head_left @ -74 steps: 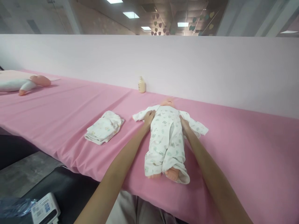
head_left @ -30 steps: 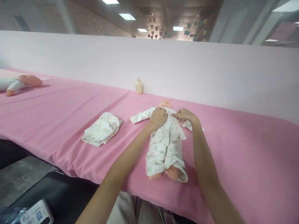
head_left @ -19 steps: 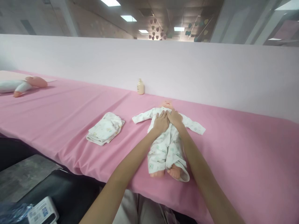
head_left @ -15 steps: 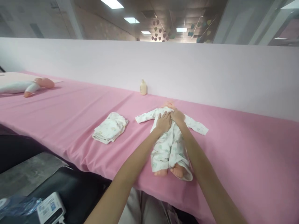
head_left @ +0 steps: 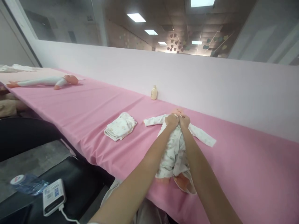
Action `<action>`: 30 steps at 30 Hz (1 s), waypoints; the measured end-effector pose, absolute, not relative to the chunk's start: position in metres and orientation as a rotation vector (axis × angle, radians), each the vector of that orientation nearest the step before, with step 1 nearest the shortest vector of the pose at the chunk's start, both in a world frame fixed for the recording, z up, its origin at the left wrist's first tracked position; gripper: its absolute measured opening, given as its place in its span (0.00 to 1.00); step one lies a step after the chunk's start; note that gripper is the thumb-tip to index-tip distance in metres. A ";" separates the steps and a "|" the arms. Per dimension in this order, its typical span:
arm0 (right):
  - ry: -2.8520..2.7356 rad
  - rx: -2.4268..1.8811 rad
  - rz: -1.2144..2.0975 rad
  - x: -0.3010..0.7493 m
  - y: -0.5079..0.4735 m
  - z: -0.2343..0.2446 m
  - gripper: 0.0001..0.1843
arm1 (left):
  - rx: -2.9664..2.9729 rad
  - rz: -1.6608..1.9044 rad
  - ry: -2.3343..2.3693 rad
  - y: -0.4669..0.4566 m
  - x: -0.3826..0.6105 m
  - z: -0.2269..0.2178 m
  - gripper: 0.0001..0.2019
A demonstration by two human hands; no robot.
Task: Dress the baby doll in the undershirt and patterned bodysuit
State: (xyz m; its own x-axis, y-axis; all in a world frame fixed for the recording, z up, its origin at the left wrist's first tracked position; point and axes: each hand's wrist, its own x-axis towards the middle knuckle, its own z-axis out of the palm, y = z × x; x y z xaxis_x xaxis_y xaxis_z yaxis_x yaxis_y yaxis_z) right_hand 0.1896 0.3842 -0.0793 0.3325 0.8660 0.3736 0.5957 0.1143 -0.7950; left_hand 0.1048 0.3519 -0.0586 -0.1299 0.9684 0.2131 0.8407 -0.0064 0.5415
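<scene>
A baby doll (head_left: 177, 111) lies on its back on the pink sheet (head_left: 130, 155), head toward the wall. It wears a white printed romper (head_left: 171, 155) with both sleeves spread out and its feet showing at the leg ends. At the neckline, my left hand (head_left: 172, 120) is closed, its fingers pinching the romper's collar edge. Right beside it, my right hand (head_left: 184, 120) also grips the collar. The two hands nearly touch, and they cover the upper chest. A folded white printed cloth (head_left: 121, 126) lies to the left of the doll.
A cream bottle (head_left: 154, 92) stands against the white wall (head_left: 112, 68). Another doll (head_left: 51, 81) in white lies at the far left. On a black chair (head_left: 79, 177) at lower left are a water bottle (head_left: 31, 184) and a white power bank (head_left: 54, 196) with a cable.
My left hand has gone from lying flat on the doll's chest up to the collar, its fingers now closed beside my right hand. The camera view has turned left.
</scene>
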 end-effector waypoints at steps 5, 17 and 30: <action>-1.334 -1.499 0.378 0.193 0.381 -0.083 0.17 | 1.878 0.899 2.098 0.366 0.120 -0.065 0.17; -1.385 -1.378 0.425 0.193 0.382 -0.091 0.18 | 2.135 1.124 1.946 0.372 0.110 -0.080 0.13; -1.412 -1.349 0.406 0.193 0.382 -0.093 0.18 | 2.095 1.184 1.978 0.370 0.112 -0.079 0.12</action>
